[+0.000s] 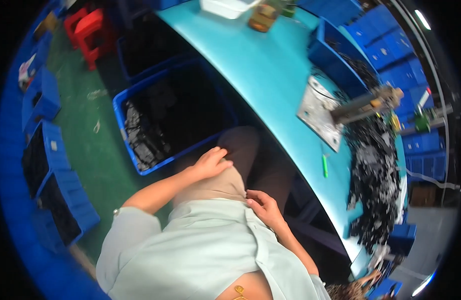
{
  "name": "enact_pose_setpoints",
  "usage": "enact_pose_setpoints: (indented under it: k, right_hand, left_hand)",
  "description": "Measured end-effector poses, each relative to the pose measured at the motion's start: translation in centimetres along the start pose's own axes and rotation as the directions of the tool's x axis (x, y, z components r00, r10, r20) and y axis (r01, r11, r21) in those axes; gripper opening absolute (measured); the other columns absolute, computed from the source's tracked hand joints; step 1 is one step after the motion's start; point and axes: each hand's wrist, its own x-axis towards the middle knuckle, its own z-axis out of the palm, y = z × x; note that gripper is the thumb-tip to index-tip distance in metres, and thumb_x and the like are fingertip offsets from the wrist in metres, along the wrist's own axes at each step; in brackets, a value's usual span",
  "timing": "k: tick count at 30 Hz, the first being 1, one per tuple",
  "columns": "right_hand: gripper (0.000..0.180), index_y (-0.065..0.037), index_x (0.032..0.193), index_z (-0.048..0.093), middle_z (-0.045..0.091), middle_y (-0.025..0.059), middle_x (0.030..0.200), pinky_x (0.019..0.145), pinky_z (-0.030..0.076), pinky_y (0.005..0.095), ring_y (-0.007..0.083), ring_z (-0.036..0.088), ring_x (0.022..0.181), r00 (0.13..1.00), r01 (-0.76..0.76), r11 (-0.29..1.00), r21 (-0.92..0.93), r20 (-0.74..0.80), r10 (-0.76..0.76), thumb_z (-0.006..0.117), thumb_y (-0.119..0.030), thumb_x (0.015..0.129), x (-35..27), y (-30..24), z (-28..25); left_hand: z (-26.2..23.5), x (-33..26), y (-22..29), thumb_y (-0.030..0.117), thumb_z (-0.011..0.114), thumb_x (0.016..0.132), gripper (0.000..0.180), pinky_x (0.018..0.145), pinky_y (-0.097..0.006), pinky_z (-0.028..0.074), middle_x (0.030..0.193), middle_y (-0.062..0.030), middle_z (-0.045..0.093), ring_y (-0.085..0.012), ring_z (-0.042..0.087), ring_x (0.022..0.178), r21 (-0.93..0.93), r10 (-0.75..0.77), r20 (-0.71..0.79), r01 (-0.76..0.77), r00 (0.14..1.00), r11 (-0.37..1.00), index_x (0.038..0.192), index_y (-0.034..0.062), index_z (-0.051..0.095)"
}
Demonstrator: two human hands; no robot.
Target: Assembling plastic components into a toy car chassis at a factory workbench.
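My left hand lies on my left thigh, over the brown trousers. Its fingers are loosely stretched and nothing shows in them. Close to the front hem of my pale shirt, my right hand rests in my lap. Its fingers are bent, with a gap between them, and their tips touch the cloth; I see no object there. Ahead of my knees, on the left, a large blue crate holds shiny black pieces along its near left side.
The turquoise table curves along my right. On it are a steel plate with a post, a green-handled tool, a heap of black parts, a blue bin and an amber jar. Red stools and blue crates stand left.
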Motion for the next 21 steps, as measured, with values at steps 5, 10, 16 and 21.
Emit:
enact_pose_setpoints:
  k: [5,10,16,21]
  right_hand:
    - [0.036,-0.001,0.118,0.059,0.063,0.0144,0.108,0.081,0.051,0.0315,0.0226,0.064,0.094,0.978,0.209,0.969,-0.129,0.026,-0.208,0.062,-0.024,0.09,-2.7,-2.0,-3.2]
    - [0.029,-0.002,0.112,0.063,0.066,0.0099,0.097,0.075,0.051,0.0276,0.0148,0.063,0.087,0.87,0.405,0.897,-0.176,-0.227,-0.437,0.067,-0.014,0.086,-6.0,-2.4,-9.1]
    - [0.025,0.0,0.103,0.065,0.066,0.0119,0.093,0.074,0.05,0.0324,0.024,0.063,0.084,0.557,0.13,0.829,-0.544,-0.651,-0.515,0.068,-0.011,0.081,-9.5,0.0,-19.3]
    - [0.046,-0.008,0.11,0.061,0.06,0.009,0.105,0.083,0.04,0.0426,0.0287,0.052,0.102,0.436,-0.39,0.575,-0.719,-0.694,-0.573,0.075,-0.026,0.07,-7.7,2.3,-25.6]
  left_hand:
    - [1.0,-6.1,0.0,0.026,0.065,0.083,0.054,0.106,-0.04,0.034,0.138,-0.0252,0.041,-0.0367,0.039,0.129,0.117,0.278,-0.117,-0.264,0.953,0.957,0.128,-0.0001,0.05]
    - [-1.2,-8.3,4.2,0.015,0.066,0.08,0.038,0.095,-0.037,0.045,0.133,-0.0238,0.049,-0.0346,0.054,0.116,0.09,0.236,-0.106,-0.227,0.966,0.97,0.115,-0.0007,0.06]
    - [-5.5,-8.4,10.6,0.004,0.064,0.081,0.023,0.074,-0.029,0.049,0.096,-0.0143,0.066,-0.0226,0.063,0.082,0.06,0.358,-0.164,-0.353,0.919,0.934,0.103,-0.0018,0.064]
    - [-6.2,-8.6,16.3,0.002,0.067,0.077,0.026,0.078,-0.036,0.05,0.097,-0.0176,0.066,-0.0324,0.064,0.089,0.291,0.575,-0.009,-0.548,0.818,0.784,0.102,-0.0007,0.064]
